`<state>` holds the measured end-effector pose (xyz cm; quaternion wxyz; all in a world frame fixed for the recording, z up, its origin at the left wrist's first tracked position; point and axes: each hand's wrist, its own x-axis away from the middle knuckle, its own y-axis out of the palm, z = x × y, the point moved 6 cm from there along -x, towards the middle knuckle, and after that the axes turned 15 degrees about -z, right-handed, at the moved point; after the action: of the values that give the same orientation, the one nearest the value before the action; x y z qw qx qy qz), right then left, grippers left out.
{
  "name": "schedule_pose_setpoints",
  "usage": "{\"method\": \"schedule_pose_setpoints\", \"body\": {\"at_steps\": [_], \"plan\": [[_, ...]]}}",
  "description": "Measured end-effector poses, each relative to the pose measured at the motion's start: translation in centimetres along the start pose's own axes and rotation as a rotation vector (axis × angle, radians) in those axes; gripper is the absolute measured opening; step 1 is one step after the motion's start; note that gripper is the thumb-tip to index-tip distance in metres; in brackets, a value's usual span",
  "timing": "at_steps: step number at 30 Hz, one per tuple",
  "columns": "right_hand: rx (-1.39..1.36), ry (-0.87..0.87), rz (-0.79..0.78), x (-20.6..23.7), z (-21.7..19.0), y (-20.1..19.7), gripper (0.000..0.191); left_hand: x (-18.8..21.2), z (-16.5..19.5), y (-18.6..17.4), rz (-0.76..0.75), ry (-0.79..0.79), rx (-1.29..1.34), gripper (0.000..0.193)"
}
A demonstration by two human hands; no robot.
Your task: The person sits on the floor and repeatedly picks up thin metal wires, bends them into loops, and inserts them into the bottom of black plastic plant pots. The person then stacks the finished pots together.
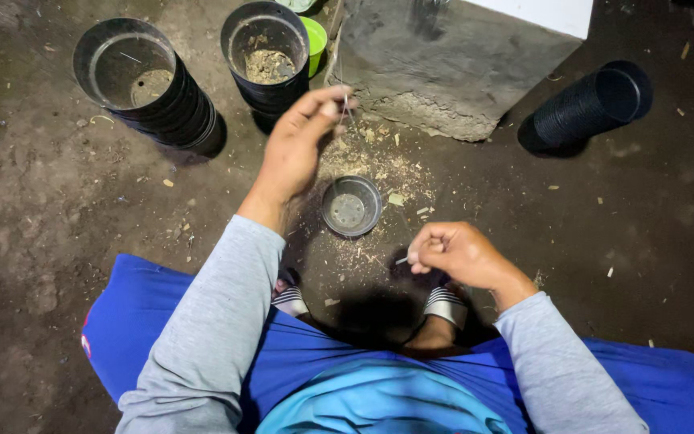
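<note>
My left hand (297, 149) is raised over the dirt floor, its fingertips pinched on a thin pale sliver (347, 107) near the stone block. My right hand (458, 253) hovers lower, thumb and finger pinched on a short pale stick (402, 260). Between the two hands a small black pot (351, 206) stands upright on the ground, with light grit in its bottom and wood chips scattered around it. Both arms wear grey sleeves; my blue-clad legs and striped sandals show below.
A leaning stack of black pots (148, 84) stands far left, a second stack (267, 56) holds chips, with a green cup (314, 42) behind it. A grey stone block (451, 64) sits ahead. Another pot stack (592, 100) lies on its side, right.
</note>
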<state>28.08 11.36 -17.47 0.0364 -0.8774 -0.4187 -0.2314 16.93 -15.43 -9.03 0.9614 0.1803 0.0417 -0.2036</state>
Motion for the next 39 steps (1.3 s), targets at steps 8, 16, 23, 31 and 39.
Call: {"method": "schedule_pose_setpoints", "body": {"at_steps": [8, 16, 23, 31, 39], "plan": [[0.024, -0.133, 0.347, 0.5, 0.1, -3.0, 0.006, 3.6, -4.9, -1.7, 0.153, -0.521, -1.323, 0.026], [0.083, -0.22, 0.545, 1.3, -1.9, -2.5, 0.006, 6.7, -12.1, 6.1, -0.686, -0.566, -1.785, 0.025], [0.174, -0.198, 0.635, 1.4, -3.8, -1.5, 0.006, 5.4, -11.7, 4.2, -0.583, -0.719, -1.548, 0.022], [0.343, -0.294, 0.816, 2.7, -7.5, -1.5, 0.005, 4.5, -7.6, 8.1, -0.482, -0.33, -0.418, 0.022], [0.311, -0.408, 0.825, 4.2, -10.0, -0.3, 0.007, 5.8, -4.8, 9.2, -0.512, -0.289, -0.129, 0.02]]}}
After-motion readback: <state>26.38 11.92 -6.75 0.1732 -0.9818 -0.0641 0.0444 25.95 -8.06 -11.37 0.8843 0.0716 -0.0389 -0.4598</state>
